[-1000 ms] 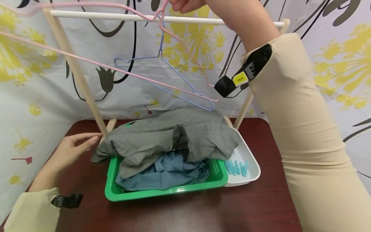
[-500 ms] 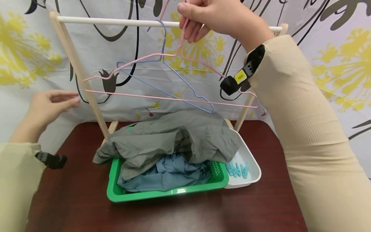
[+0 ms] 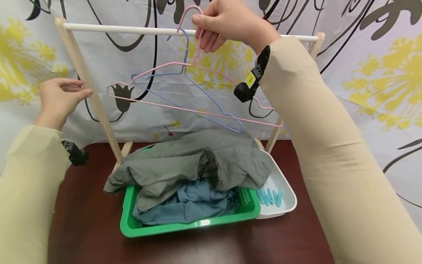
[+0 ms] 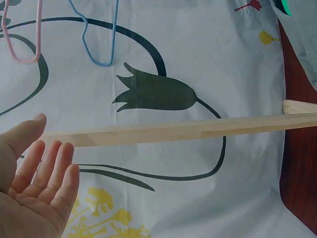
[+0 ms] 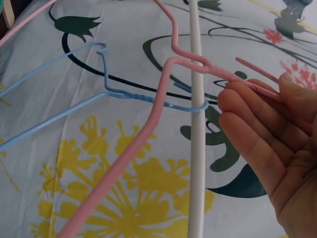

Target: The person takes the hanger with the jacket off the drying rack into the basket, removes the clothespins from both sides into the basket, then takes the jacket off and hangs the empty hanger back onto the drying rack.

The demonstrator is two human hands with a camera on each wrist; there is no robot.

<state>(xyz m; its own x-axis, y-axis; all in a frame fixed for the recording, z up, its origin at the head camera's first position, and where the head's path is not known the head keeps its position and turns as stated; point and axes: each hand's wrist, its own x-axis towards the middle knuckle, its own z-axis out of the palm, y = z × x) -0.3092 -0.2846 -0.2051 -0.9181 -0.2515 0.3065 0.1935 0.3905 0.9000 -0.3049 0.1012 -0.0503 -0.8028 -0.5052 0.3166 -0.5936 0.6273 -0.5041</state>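
Up at the rail, my right hand (image 3: pixel 224 25) pinches a pink hanger (image 3: pixel 158 68) by the neck of its hook, between thumb and fingers. In the right wrist view the pink hanger's hook end lies against those fingers, near the white rail (image 5: pixel 196 148). A blue hanger (image 3: pixel 211 93) hangs from the rail by its hook, behind the pink one. My left hand (image 3: pixel 60 101) is beside the left wooden post (image 3: pixel 95 99), fingers loosely extended and holding nothing. Whether its fingertips touch the post I cannot tell; the left wrist view shows the open palm (image 4: pixel 37 203) near the post.
Below the rail, grey cloth (image 3: pixel 171 159) drapes over a green basket (image 3: pixel 158 231), with blue cloth (image 3: pixel 188 209) inside. A white tray (image 3: pixel 287 190) with several turquoise pegs (image 3: pixel 270 197) stands at the basket's right. All stand on a dark red table (image 3: pixel 230 245).
The pink hanger has swung round from the near left and now hangs in front of the blue one. My left hand has risen from the post's foot to about halfway up.
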